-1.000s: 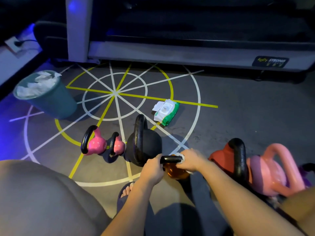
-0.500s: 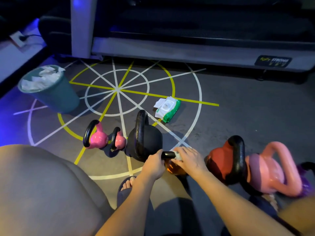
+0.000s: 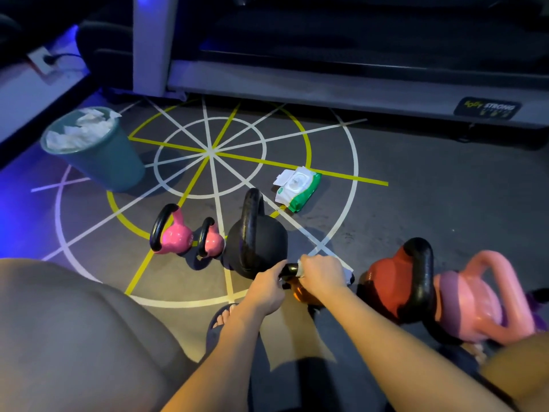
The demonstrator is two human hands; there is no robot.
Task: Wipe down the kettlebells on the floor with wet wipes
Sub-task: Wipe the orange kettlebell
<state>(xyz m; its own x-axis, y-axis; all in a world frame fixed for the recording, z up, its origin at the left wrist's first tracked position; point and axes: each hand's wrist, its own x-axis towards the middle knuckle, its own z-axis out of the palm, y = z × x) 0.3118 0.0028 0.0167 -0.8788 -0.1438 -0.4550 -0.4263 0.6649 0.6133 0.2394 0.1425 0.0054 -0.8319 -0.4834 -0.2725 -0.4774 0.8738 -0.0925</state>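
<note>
Several kettlebells stand in a row on the floor. An orange kettlebell (image 3: 300,290) with a black handle sits low between my hands, mostly hidden by them. My left hand (image 3: 267,285) grips the left end of its handle. My right hand (image 3: 322,270) is closed around the handle with a white wet wipe (image 3: 299,267) pressed under the fingers. To the left stand a large black kettlebell (image 3: 257,239) and two small pink kettlebells (image 3: 175,237) (image 3: 212,242). To the right are a red kettlebell (image 3: 392,281) and a light pink kettlebell (image 3: 478,304).
A green and white wet wipe pack (image 3: 298,185) lies on the floor behind the black kettlebell. A teal bin (image 3: 104,156) full of used wipes stands at the left. A treadmill base (image 3: 326,81) runs across the back. My knee (image 3: 74,337) fills the lower left; a sandalled foot (image 3: 221,321) shows below.
My right hand has slid left along the orange kettlebell's handle with the wipe, closing the gap to my left hand. The view has drifted slightly.
</note>
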